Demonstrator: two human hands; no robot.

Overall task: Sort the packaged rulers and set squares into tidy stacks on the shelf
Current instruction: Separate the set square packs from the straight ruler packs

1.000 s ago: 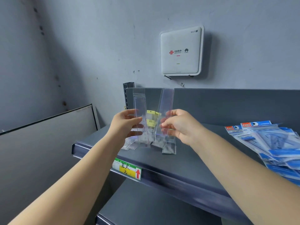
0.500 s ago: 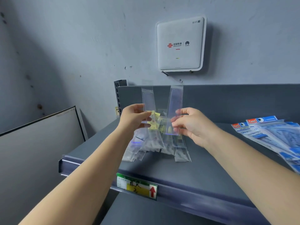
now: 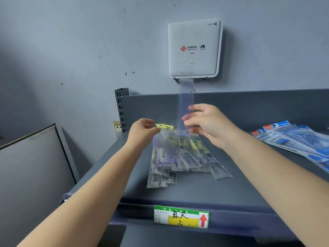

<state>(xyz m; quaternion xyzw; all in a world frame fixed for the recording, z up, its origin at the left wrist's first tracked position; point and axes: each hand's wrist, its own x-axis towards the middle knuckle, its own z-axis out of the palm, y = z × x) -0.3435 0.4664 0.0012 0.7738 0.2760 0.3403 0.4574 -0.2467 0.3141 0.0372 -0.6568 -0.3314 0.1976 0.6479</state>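
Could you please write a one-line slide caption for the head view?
Right hand holds a clear packaged ruler upright; left hand pinches the fanned ruler pile on the grey shelf.

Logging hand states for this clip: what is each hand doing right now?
Left hand: pinches the top of a packaged ruler lying on the pile.
Right hand: holds a clear packaged ruler upright.

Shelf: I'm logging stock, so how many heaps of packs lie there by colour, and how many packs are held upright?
Clear ruler heap: 1
Blue pack heap: 1
Upright clear pack, in right hand: 1
Total: 3
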